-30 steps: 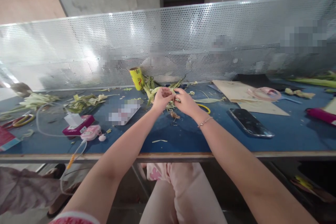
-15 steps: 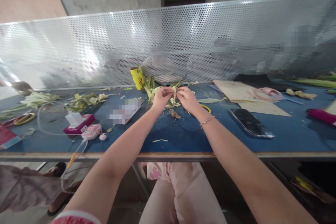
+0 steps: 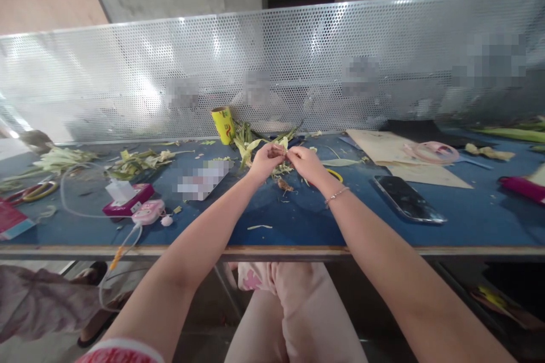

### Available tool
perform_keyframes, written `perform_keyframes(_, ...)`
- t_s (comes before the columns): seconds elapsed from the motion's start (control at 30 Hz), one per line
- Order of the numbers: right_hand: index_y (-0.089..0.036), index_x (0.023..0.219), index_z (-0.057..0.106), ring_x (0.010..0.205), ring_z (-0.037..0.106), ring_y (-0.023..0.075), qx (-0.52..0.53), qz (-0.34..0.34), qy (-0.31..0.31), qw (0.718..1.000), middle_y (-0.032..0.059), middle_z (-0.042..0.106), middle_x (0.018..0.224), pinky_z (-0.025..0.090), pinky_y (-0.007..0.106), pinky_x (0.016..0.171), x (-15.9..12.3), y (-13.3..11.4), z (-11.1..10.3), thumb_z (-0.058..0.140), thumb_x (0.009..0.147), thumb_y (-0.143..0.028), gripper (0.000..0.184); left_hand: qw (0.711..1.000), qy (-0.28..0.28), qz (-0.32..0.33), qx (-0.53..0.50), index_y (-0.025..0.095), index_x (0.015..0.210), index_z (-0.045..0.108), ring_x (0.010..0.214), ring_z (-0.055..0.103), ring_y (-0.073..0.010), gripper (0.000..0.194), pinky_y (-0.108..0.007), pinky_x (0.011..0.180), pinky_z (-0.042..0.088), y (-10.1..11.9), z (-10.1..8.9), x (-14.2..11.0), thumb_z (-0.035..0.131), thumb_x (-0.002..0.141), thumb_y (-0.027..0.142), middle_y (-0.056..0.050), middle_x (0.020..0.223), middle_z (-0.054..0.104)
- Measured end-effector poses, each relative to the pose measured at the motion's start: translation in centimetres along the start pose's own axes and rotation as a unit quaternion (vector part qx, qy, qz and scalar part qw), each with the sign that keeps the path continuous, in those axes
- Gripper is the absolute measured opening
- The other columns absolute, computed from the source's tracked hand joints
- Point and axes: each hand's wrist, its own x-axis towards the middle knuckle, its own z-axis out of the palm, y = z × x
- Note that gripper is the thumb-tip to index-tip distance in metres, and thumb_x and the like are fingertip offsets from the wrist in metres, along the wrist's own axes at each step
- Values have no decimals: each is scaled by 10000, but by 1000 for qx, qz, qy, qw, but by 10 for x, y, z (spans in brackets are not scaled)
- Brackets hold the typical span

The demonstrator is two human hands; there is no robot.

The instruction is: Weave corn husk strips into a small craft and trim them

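Both my hands meet over the blue table, fingertips close together. My left hand (image 3: pixel 265 162) pinches a pale green strip that looks like corn husk (image 3: pixel 285 142). From the other side, my right hand (image 3: pixel 305 163) pinches the same husk, its fingers closed; the part between the fingertips is mostly hidden. Behind and left of the hands lie more green husk leaves (image 3: pixel 246 150). Just below the hands is a brown dry tuft (image 3: pixel 284 185) on the table. A yellow ring (image 3: pixel 335 174) shows partly behind my right wrist.
A yellow tube (image 3: pixel 222 126) stands by the perforated metal screen (image 3: pixel 289 62). To the right are a dark phone (image 3: pixel 409 198) and brown cardboard (image 3: pixel 374 147). On the left lie a pixelated flat object (image 3: pixel 203 180), a pink case (image 3: pixel 148 212) with a cable, and a husk pile (image 3: pixel 138 163).
My fingers have shifted slightly on the husk, and less of the strip now shows between the hands. The things on the table stay where they were.
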Motion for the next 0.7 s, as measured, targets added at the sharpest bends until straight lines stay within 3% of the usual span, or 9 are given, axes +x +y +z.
perform_keyframes(0.17,-193,577,422,560,408,123,-33,-20,4,999,-14,433,554,252,258,561,-3,-4,-3,409,839,-260,270,1000,12,7,27,146,721,566,537,528,-75,157,-229,571,441,3,2,-2,697,667,212,21,580,569)
perform_keyframes(0.3,-194,559,392,555,390,117,-74,-70,-11,995,-8,434,564,249,260,572,-5,-5,-2,426,836,-252,285,998,31,-2,57,150,664,558,529,505,-75,191,-246,590,458,5,3,-3,673,717,293,25,559,543)
perform_keyframes(0.43,-190,561,436,558,398,125,-126,-70,-29,989,19,474,578,251,266,571,-6,-6,-2,420,834,-229,276,997,34,-11,68,152,652,552,548,521,-86,184,-261,611,471,6,3,-4,664,718,283,25,569,546)
perform_keyframes(0.6,-170,634,546,627,472,142,-170,-61,-38,983,67,585,695,269,265,585,-8,-8,-1,415,846,-218,253,979,25,37,201,151,655,585,537,510,-92,135,-236,561,424,9,3,-6,630,726,257,19,566,560)
perform_keyframes(0.7,-172,630,537,624,480,140,-174,-59,-52,982,54,583,679,274,259,580,-8,-11,-1,408,857,-230,267,975,41,14,216,164,672,561,528,528,-105,114,-243,558,428,8,1,-6,573,762,234,18,563,561)
